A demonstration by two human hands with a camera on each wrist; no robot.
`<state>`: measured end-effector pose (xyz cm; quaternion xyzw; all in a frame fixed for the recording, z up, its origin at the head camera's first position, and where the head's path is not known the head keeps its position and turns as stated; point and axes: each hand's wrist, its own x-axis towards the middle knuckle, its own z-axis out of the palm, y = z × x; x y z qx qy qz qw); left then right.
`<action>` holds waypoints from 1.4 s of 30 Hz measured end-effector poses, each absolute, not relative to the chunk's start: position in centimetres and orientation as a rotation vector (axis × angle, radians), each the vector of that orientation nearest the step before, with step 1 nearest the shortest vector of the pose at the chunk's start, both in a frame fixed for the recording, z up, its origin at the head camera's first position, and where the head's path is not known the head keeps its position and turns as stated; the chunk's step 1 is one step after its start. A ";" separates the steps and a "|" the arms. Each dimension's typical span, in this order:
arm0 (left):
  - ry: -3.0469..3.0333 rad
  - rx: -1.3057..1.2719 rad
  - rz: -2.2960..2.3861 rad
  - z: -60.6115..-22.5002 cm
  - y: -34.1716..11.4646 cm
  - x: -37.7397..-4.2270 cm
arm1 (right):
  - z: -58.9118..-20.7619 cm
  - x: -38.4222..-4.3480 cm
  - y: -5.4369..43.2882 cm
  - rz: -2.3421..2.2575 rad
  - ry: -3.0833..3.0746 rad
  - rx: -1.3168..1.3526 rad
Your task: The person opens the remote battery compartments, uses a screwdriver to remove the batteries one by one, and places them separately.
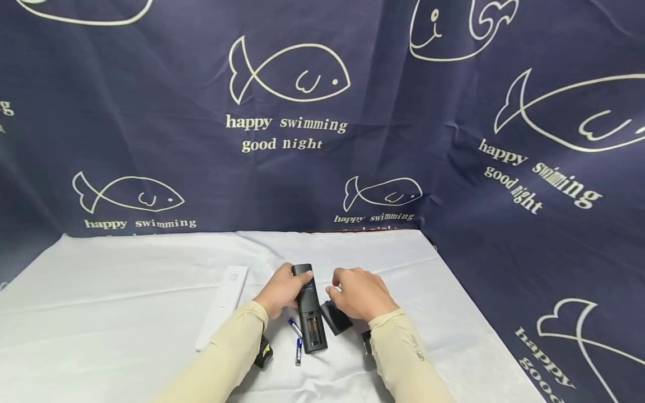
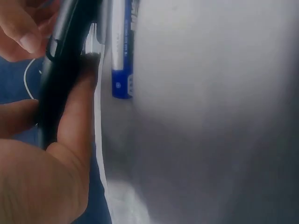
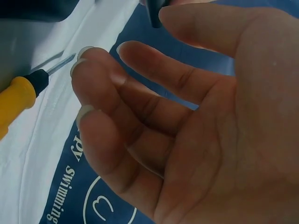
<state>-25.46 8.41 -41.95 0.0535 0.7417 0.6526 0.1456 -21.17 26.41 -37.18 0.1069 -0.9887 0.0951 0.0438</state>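
Observation:
My left hand [image 1: 282,291] grips a black remote control [image 1: 305,299], thumb on its face and fingers round the side. The remote's battery compartment lies uncovered at the near end, with copper-brown lengths inside. Two blue-and-white batteries [image 1: 299,351] lie on the cloth just left of it; one shows its blue end [image 2: 122,84] in the left wrist view. My right hand [image 1: 364,292] hovers right of the remote, fingers loosely bent and palm bare in the right wrist view. Below its fingers is a dark, flat-sided object [image 1: 336,318], its kind unclear.
A long white box-like object [image 1: 223,307] lies left on the white cloth [image 1: 126,313]. A black-and-yellow thing [image 1: 263,352] is partly under the left sleeve, a black one [image 1: 367,341] by the right sleeve. The right wrist view shows a yellow-handled screwdriver [image 3: 21,100]. Navy fabric walls [image 1: 287,184] stand behind.

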 end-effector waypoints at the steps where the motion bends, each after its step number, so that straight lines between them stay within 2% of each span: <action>1: 2.144 0.148 1.874 -42.0 8.3 -25.5 | -37.1 -21.2 26.4 0.292 -3.024 0.325; 29: 2.387 0.122 1.543 -42.1 8.4 -26.5 | -36.9 -21.3 26.9 0.301 -3.075 0.301; 42: 2.270 0.109 1.639 -40.7 6.7 -26.7 | -37.2 -21.5 26.7 0.276 -3.085 0.318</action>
